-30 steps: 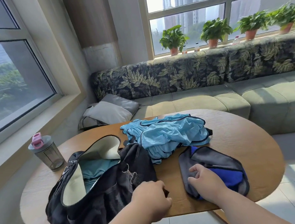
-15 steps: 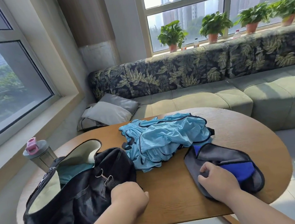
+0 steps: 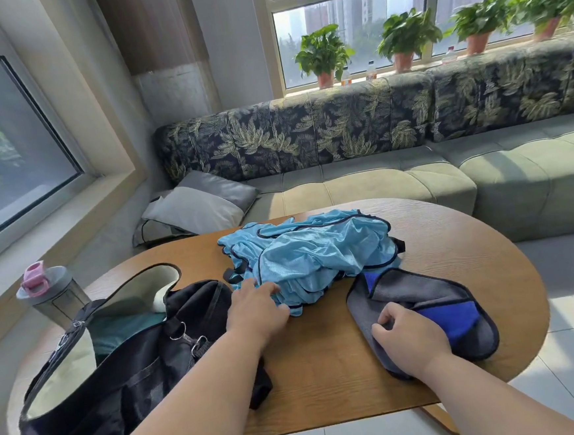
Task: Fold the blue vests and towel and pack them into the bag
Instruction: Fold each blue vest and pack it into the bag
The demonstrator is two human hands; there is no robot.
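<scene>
A loose heap of light blue vests [image 3: 316,256] lies unfolded at the far middle of the round wooden bench [image 3: 324,362]. Just right of it, nearer, sits the grey and blue towel [image 3: 433,305], roughly folded. The black bag [image 3: 125,364] gapes open at the near left, with something teal already inside. Most of the folding and packing appears to remain. The left hand [image 3: 255,309] touches the heap's near edge, fingers spread and relaxed. The right hand [image 3: 408,338] rests on the towel, fingers curled into the cloth. Half a second earlier the left hand was clenched on the bag's edge; it has since let go and reached over to the vests.
</scene>
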